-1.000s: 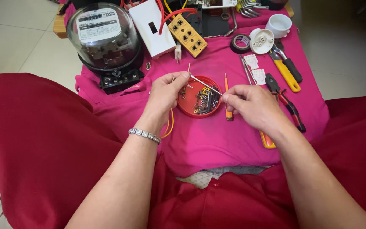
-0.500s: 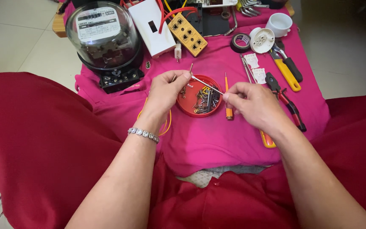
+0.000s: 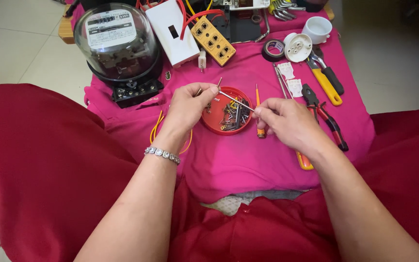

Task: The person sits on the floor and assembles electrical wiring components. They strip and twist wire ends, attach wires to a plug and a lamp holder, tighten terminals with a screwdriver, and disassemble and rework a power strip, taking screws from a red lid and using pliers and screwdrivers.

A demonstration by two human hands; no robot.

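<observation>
Thin wire — above red dish

thin metal rod | silvery, slanted | possibly a long screw | above red dish of screws

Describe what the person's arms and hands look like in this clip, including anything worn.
Both forearms are bare, with no sleeves or gloves. The left hand has a silver linked bracelet at the wrist. The right hand shows no jewellery that I can see.
</observation>
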